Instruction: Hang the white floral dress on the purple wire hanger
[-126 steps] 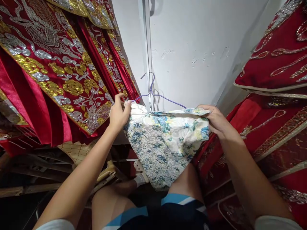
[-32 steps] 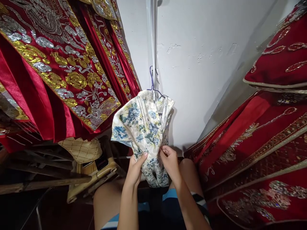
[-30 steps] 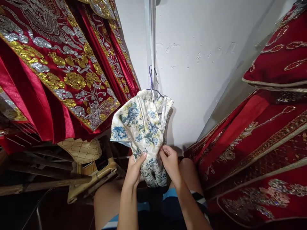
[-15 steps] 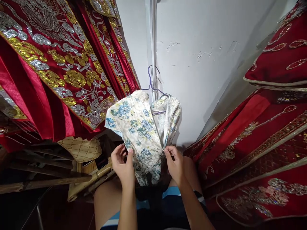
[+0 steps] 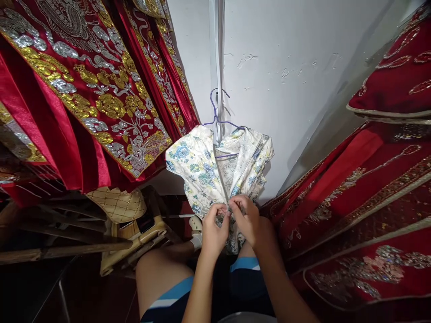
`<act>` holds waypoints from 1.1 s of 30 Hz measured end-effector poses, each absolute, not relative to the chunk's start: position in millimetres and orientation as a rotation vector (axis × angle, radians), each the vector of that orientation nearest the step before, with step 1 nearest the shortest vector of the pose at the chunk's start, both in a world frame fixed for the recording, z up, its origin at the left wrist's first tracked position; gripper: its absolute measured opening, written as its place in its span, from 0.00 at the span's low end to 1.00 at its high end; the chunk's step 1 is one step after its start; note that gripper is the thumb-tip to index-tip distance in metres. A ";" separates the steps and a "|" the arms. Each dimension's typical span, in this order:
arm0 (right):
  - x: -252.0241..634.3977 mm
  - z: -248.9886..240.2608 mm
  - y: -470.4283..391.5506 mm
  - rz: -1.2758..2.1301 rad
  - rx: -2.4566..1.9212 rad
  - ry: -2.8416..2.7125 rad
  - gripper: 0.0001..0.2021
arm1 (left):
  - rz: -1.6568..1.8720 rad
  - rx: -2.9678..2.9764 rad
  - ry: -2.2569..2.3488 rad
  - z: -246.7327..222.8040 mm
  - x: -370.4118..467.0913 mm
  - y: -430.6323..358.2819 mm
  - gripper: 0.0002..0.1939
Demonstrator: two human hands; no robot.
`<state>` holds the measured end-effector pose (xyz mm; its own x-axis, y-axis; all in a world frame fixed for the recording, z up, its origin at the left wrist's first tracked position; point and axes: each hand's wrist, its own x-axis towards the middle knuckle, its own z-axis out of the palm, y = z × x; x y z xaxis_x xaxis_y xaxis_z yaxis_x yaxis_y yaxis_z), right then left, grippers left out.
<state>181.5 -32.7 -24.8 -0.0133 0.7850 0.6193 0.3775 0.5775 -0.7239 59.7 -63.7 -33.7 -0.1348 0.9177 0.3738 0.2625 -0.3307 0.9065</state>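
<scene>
Left hand (image 5: 213,229) and right hand (image 5: 247,218) — fingers pinched together on the floral garment (image 5: 202,166) at its open front edges — purple hanger (image 5: 218,119) at 12 o'clock, red embroidered robes (image 5: 84,89) at 10.

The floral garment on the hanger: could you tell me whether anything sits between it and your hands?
Nothing visible does. The left hand and right hand both pinch the floral garment at its lower front, below the purple hanger.

- purple wire hanger (image 5: 218,122), frame centre, hooked at the white wall (image 5: 286,89), carries the floral garment (image 5: 215,170)
- garment's two front edges part below the hanger, meeting lower centre
</scene>
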 end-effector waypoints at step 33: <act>187.4 135.8 77.9 -0.087 -0.575 -1.801 0.06 | 1.784 2.173 1.090 130.1 30.8 49.4 0.11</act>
<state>187.4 77.9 135.8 -0.1947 0.3372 0.9211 0.4242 0.8756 -0.2309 30.8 49.4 130.1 0.0423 0.5932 0.8040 0.4448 -0.7317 0.5165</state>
